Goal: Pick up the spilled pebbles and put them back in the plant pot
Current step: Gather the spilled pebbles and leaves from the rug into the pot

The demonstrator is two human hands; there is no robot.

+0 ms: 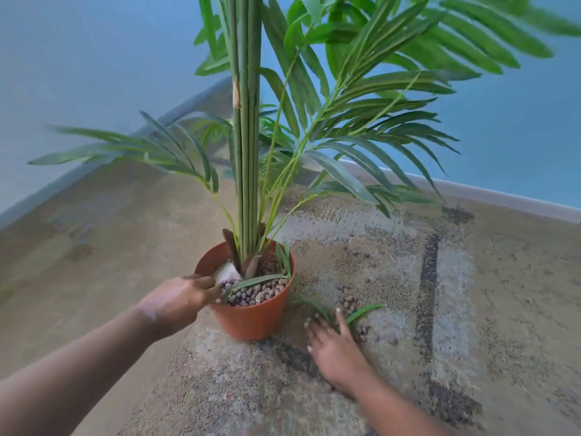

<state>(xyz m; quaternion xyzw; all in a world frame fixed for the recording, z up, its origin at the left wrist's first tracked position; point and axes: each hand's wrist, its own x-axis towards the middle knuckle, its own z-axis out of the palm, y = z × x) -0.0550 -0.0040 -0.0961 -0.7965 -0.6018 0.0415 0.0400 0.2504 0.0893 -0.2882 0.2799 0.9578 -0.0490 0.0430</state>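
Note:
A terracotta plant pot (251, 322) stands on the carpet, holding a tall green palm and brown pebbles (254, 292) on its surface. My left hand (179, 302) rests on the pot's left rim, fingers reaching over the edge onto the pebbles. Spilled pebbles (349, 302) lie on the carpet to the right of the pot, with more (364, 332) nearer me. My right hand (333, 344) lies flat on the carpet, fingers spread, touching those pebbles beside a fallen green leaf (364, 313). Whether either hand holds pebbles is hidden.
The patterned beige carpet (456, 309) spreads all around. Blue walls with a skirting board (503, 193) meet in a corner behind the plant. Palm fronds (377, 136) overhang the area to the right and left of the pot.

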